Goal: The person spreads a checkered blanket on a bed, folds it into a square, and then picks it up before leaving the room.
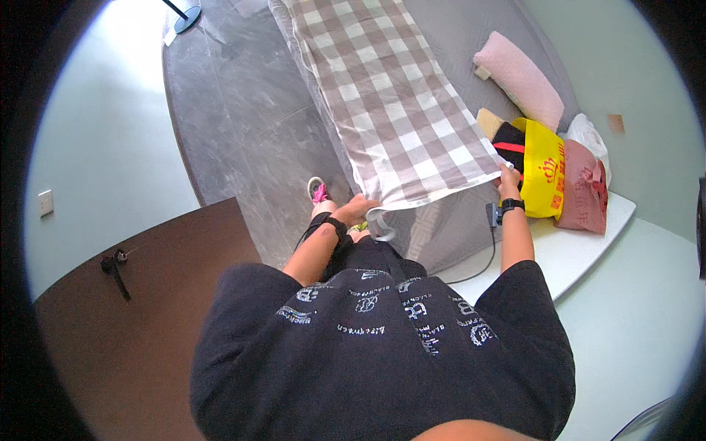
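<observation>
A long checked cloth (393, 95) in grey-brown and white lies stretched over a grey quilted bed (471, 73). Its near end has a white edge, which I hold up at both corners. My left hand (357, 209) is closed on the near left corner, where a loose white strip hangs down. At the near right corner my right hand (507, 182) grips the cloth close to a yellow bag (543, 169). Between my hands the white edge sags slightly above the bed's near side.
A pink pillow (521, 77) lies on the bed's right side. Beside the yellow bag are a dusty-pink bag (583, 187) and a white plastic bag (588, 140), by a white board (614, 213). A brown door (140, 316) with a black handle stands left; grey tiled floor (250, 110) runs alongside the bed.
</observation>
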